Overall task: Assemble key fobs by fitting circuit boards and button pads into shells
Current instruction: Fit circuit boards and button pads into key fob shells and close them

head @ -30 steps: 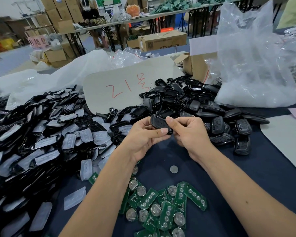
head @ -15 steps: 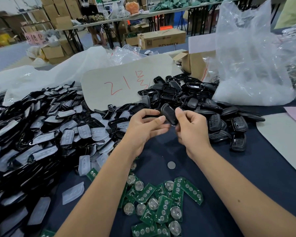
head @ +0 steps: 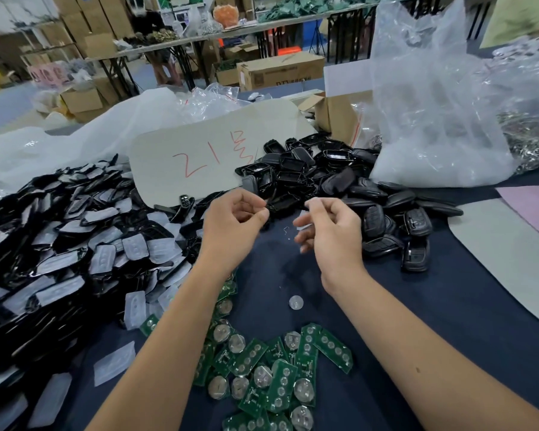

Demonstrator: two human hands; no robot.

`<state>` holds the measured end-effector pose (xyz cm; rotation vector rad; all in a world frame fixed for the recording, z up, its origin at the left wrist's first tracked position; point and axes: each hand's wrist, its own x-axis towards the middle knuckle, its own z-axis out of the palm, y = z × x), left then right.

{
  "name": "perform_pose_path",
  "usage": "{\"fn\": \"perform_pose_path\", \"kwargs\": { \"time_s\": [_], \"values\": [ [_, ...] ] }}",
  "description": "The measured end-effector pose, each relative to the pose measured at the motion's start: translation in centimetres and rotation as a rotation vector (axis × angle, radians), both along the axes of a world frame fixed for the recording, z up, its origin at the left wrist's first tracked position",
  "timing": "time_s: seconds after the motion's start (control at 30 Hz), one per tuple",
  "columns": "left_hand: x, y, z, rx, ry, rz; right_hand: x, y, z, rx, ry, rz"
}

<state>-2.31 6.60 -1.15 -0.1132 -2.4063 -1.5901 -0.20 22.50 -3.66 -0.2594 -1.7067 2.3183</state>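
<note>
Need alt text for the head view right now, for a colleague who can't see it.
Two hands, left and right, hover with curled fingers, holding no shell, over a dark blue table. Green circuit boards lie near; black shells are heaped beyond, button pads to the left.

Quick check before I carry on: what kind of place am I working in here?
Most likely a small assembly workshop or warehouse floor: bulk heaps of black fob shells and green circuit boards on the worktable, stacked cardboard boxes and more trestle tables behind.
</note>
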Motion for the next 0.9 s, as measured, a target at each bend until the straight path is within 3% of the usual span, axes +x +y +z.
{"fn": "perform_pose_path", "kwargs": {
  "time_s": [0.1, 0.2, 0.33, 0.53, 0.67, 0.8, 0.9],
  "values": [
    [-0.6, -2.6, 0.7, -0.33, 0.043, 0.143, 0.3, 0.2, 0.1, 0.291, 0.034, 0.18],
    [-0.8, -5.1, 0.8, -0.672, -0.069, 0.15, 1.1, -0.3, 0.4, 0.667, 0.193, 0.434],
    [-0.8, -6.4, 0.8, -0.674, -0.129, 0.077, 2.4, -1.6, 0.8, 1.055, 0.38, 0.679],
    [-1.0, -6.7, 0.9, -0.656, -0.135, 0.094, 3.4, -2.1, 1.4, 1.15, 0.411, 0.892],
    [-0.8, -5.8, 0.9, -0.7, 0.073, 0.098, 4.3, -2.7, 2.0, 1.223, 0.423, 0.986],
    [-0.8, -3.3, 0.2, -0.794, 0.13, -0.198, 4.9, -3.3, 2.4, 1.268, 0.378, 1.107],
    [-0.7, -2.2, -0.6, -0.823, 0.089, -0.272, 4.6, -2.7, 2.9, 1.192, 0.288, 1.149]
  ]
}}
